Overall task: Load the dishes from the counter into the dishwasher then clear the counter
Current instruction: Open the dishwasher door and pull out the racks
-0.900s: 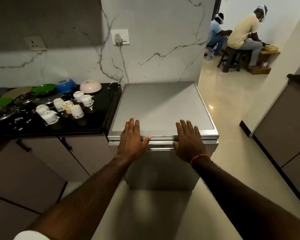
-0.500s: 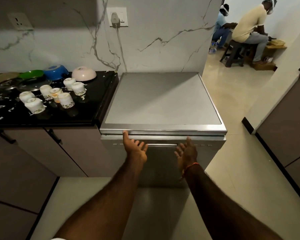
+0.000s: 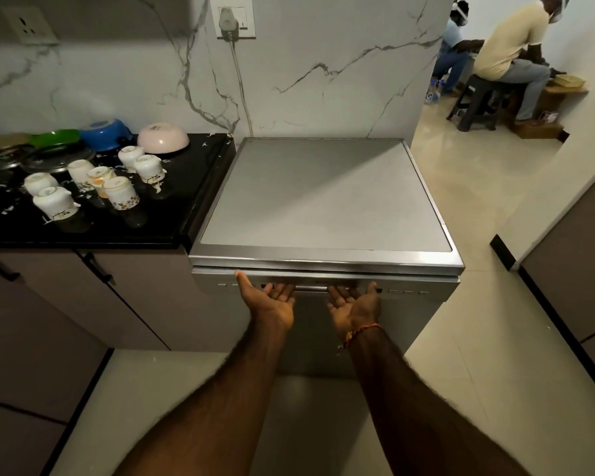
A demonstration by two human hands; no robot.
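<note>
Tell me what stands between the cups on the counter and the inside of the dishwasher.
The dishwasher's door is shut, so the cups cannot go in. Both palms face up at its handle recess, left hand and right hand. Nothing else visible blocks the way.

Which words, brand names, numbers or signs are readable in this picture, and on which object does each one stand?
No text can be read here.
Dishwasher control strip: small marks beside the hands, too small and blurred to read.
Cups: flower patterns only, no letters visible.
Wall socket: no readable marking.
</note>
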